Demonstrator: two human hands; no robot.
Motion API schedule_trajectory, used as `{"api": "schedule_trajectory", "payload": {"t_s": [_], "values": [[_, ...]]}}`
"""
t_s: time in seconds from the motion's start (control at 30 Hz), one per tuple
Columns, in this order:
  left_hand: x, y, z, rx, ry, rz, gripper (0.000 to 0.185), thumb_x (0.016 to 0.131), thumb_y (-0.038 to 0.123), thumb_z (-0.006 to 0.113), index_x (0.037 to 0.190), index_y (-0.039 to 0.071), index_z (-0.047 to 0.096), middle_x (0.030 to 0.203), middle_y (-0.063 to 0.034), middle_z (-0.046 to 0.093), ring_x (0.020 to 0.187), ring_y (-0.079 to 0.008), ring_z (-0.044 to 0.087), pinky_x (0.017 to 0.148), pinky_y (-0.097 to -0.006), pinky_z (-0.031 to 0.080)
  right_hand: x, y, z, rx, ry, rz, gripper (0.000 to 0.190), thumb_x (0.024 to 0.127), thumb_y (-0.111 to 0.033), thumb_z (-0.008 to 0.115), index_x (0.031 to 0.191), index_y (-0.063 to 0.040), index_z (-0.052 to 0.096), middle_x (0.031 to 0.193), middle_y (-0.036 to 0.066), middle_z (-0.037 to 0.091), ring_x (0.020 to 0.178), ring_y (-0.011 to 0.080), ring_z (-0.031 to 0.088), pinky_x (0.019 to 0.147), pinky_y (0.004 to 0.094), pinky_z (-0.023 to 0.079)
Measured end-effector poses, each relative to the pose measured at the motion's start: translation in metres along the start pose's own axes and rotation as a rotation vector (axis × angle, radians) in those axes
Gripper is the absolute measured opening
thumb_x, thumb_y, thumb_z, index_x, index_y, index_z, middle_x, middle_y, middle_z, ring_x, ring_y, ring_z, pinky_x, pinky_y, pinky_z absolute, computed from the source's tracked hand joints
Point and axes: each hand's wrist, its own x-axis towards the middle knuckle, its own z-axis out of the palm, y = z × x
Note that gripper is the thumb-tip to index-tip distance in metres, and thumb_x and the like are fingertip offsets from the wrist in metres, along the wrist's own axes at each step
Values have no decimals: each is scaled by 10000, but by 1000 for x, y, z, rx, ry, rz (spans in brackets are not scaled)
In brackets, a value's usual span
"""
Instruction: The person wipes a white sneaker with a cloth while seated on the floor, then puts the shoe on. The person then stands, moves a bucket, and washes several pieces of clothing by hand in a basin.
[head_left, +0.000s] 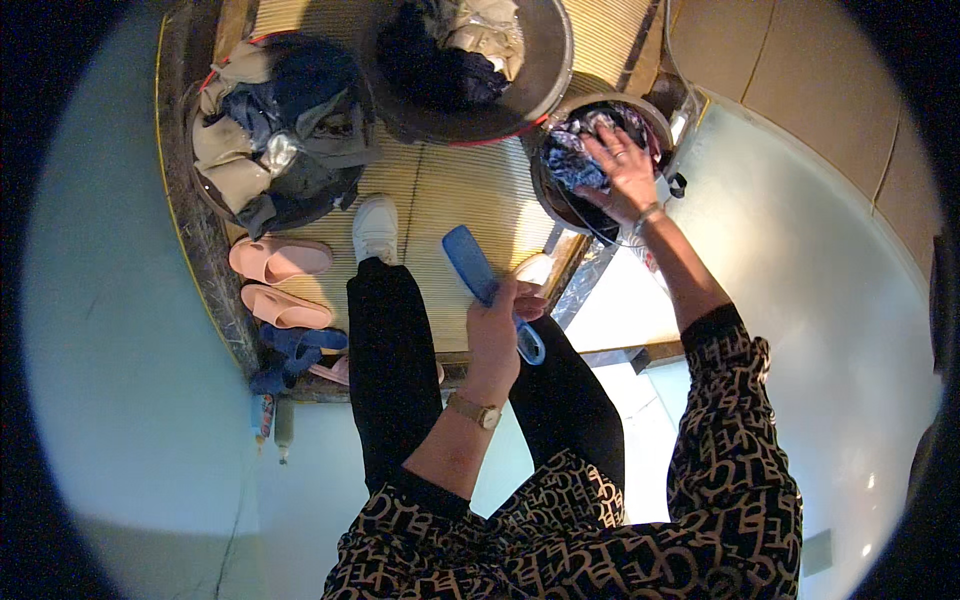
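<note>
My left hand (493, 337) is closed around a blue brush (469, 259), probably a laundry brush, held over my lap. Its long flat head points up and away, and the handle's end with a hanging hole comes out below my fist. On the right, my right hand (622, 169) lies spread on wet dark patterned clothes (571, 157) in a small round basin (551, 202). Its fingers are apart and grip nothing. A large basin (555, 90) beside it holds black and beige clothes (491, 45). At the left, another basin is heaped with grey, beige and dark clothes (289, 142).
Pink slides (281, 259) and dark blue slippers (300, 341) line the left edge of the ribbed yellowish floor (427, 187). My white shoe (375, 225) stands there too. Bottles (283, 420) are at lower left. A hose (669, 45) runs down near the small basin.
</note>
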Motion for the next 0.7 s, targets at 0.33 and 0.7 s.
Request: {"api": "schedule_trajectory", "payload": {"t_s": [0.33, 0.7], "values": [[6, -27, -2, 89, 25, -31, 254, 948, 226, 538, 882, -6, 617, 878, -151, 681, 752, -254, 678, 682, -373, 559, 57, -14, 118, -240, 9, -2, 459, 859, -226, 510, 1314, -289, 523, 1517, 115, 199, 1363, 429, 200, 1123, 542, 135], [13, -40, -4, 93, 19, -20, 263, 948, 232, 538, 872, -10, 608, 890, -164, 679, 739, -262, 680, 689, -372, 561, 75, -35, 88, -572, -46, -232, 450, 889, -261, 454, 1285, -65, 539, 1351, 188, 478, 1310, 449, 320, 1090, 555, 178]]}}
